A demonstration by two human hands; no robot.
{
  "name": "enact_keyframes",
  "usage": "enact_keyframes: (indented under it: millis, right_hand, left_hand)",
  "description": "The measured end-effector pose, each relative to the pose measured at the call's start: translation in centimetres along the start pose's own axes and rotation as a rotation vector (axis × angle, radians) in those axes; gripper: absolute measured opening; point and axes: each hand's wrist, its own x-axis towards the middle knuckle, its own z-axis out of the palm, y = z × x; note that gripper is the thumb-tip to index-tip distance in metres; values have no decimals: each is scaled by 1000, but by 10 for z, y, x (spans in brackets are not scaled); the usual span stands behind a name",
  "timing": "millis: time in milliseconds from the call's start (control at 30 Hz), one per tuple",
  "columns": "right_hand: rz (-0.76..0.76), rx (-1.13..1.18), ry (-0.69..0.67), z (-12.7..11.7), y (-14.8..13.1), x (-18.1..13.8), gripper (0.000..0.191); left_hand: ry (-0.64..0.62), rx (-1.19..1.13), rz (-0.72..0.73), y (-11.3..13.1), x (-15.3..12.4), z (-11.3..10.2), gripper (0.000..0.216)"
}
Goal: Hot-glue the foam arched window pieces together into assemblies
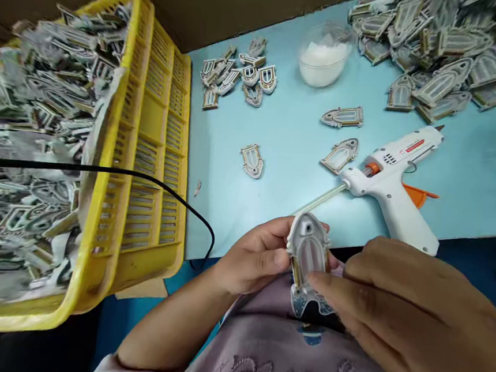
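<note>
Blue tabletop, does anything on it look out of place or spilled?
A small scrap lies alone on the blue tabletop beside the yellow crate. It looks odd because it lacks the shape of the arched pieces, like the one lying nearby. It's too small to identify. I see no spill.

Grey-white held piece [309, 250], yellow crate [152, 121]
</note>
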Motion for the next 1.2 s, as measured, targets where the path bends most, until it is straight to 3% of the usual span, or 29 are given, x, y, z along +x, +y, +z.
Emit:
enact_keyframes:
  millis: [200, 367, 533, 767, 900, 1000, 1200]
  right_hand:
    - [-21, -39, 24, 9, -3, 8, 25]
    - [42, 34, -11, -2, -2, 10, 15]
    - [82, -47, 37, -7, -2, 6, 26]
    - [21, 43, -15, 5, -6, 12, 23]
    - [148, 126, 44, -1, -6, 11, 23]
    - [276, 46, 132, -4, -2, 11, 17]
    - [447, 94, 78, 2, 4, 17, 7]
  left_hand:
    - [22, 12, 0, -1, 2, -3, 43]
    - [10, 19, -2, 0, 1, -4, 45]
    - [-1, 25, -1, 1, 0, -4, 44]
    - [11, 7, 5, 1, 1, -3, 43]
    - [21, 8, -12, 2, -1, -5, 43]
    - [41, 25, -7, 2, -3, -7, 44]
    - [55, 49, 0, 1, -6, -10, 45]
